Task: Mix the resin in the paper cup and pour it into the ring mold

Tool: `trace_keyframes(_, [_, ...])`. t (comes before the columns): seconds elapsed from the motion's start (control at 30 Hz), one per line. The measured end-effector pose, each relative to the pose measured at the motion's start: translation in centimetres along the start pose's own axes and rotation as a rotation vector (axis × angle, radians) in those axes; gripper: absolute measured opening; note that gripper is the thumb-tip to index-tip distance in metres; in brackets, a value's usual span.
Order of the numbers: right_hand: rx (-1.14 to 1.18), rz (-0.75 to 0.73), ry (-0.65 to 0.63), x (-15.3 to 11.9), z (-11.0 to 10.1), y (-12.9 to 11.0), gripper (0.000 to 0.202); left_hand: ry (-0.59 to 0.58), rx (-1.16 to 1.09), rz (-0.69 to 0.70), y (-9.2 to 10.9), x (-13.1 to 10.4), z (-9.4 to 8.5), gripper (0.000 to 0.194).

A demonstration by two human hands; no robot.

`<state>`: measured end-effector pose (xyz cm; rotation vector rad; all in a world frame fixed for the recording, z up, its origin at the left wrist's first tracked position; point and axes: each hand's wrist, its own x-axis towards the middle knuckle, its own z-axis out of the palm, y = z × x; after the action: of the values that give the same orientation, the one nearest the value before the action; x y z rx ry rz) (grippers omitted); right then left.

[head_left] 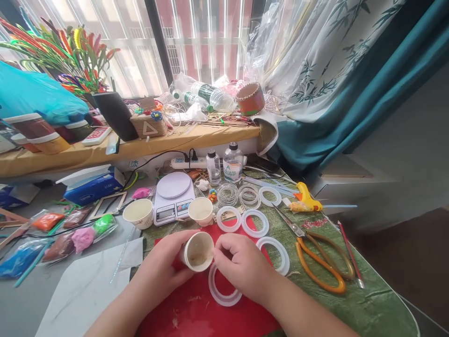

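Observation:
My left hand (168, 262) is wrapped round a small paper cup (199, 252), tilted so its mouth faces me. A brownish residue shows inside the cup. At the cup's right rim, the fingers of my right hand (236, 262) are pinched together; what they hold, if anything, is hidden. Under my hands lies a red sheet (196, 309). White silicone ring moulds lie around my right hand: one ring mould (224, 299) just below it, another ring mould (280, 257) to its right, and others beyond. Past the held cup stands a second paper cup (201, 210).
A kitchen scale (174, 196) stands behind, with a wider paper cup (138, 214) on its left. Two clear bottles (233, 164) stand at the back. Orange-handled scissors (321, 262), a pencil (351, 252) and a yellow glue gun (304, 199) lie right. Bags of coloured clay (93, 234) lie left.

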<state>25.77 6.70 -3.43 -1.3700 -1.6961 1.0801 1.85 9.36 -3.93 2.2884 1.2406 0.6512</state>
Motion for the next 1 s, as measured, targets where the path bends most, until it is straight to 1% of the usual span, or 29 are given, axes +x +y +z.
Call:
trace_keyframes(0.1, [-0.057, -0.048, 0.070, -0.06, -0.11, 0.09, 0.031, 0.004, 0.009, 0.011, -0.02, -0.05, 0.07, 0.048])
trace_keyframes(0.13, [-0.062, -0.047, 0.071, -0.07, -0.18, 0.10, 0.031, 0.005, 0.012, 0.016, -0.06, -0.07, 0.10, 0.049])
trace_keyframes(0.2, [-0.029, -0.035, 0.047, -0.06, -0.32, 0.12, 0.030, 0.005, 0.017, 0.022, -0.20, -0.11, 0.18, 0.049])
trace_keyframes(0.3, [-0.018, -0.052, 0.061, -0.03, -0.41, 0.13, 0.031, 0.007, 0.027, 0.024, -0.47, -0.13, 0.27, 0.049])
trace_keyframes(0.4, [0.021, -0.043, 0.013, 0.00, -0.26, 0.15, 0.032, 0.005, 0.033, 0.020, -0.64, -0.07, 0.27, 0.048])
trace_keyframes(0.47, [0.016, -0.075, 0.064, 0.02, -0.09, 0.16, 0.030, -0.007, 0.025, 0.025, -0.65, -0.01, 0.23, 0.047])
trace_keyframes(0.53, [-0.058, -0.101, 0.126, 0.01, 0.06, 0.14, 0.032, -0.017, 0.013, 0.032, -0.61, 0.04, 0.19, 0.046])
trace_keyframes(0.63, [-0.083, -0.076, 0.053, -0.13, 0.13, 0.02, 0.035, -0.011, 0.005, 0.034, -0.53, 0.04, 0.16, 0.047])
trace_keyframes(0.7, [-0.065, -0.062, 0.054, -0.31, 0.09, -0.07, 0.035, -0.012, 0.013, 0.029, -0.48, 0.01, 0.15, 0.049])
trace_keyframes(0.77, [-0.033, -0.021, 0.042, -0.46, 0.03, -0.14, 0.034, -0.018, 0.024, 0.019, -0.41, -0.02, 0.15, 0.050])
trace_keyframes(0.83, [0.024, 0.012, -0.006, -0.53, 0.01, -0.15, 0.032, -0.013, 0.031, 0.013, -0.36, -0.03, 0.14, 0.050])
trace_keyframes(0.87, [0.037, 0.009, -0.010, -0.54, 0.01, -0.14, 0.030, -0.008, 0.032, 0.018, -0.35, -0.02, 0.13, 0.050])
trace_keyframes(0.97, [-0.042, -0.025, 0.055, -0.48, 0.08, -0.09, 0.031, -0.001, 0.036, 0.043, -0.37, 0.00, 0.10, 0.050])
trace_keyframes(1.0, [-0.051, -0.027, 0.046, -0.46, 0.11, -0.07, 0.032, 0.001, 0.039, 0.049, -0.39, 0.02, 0.09, 0.050])
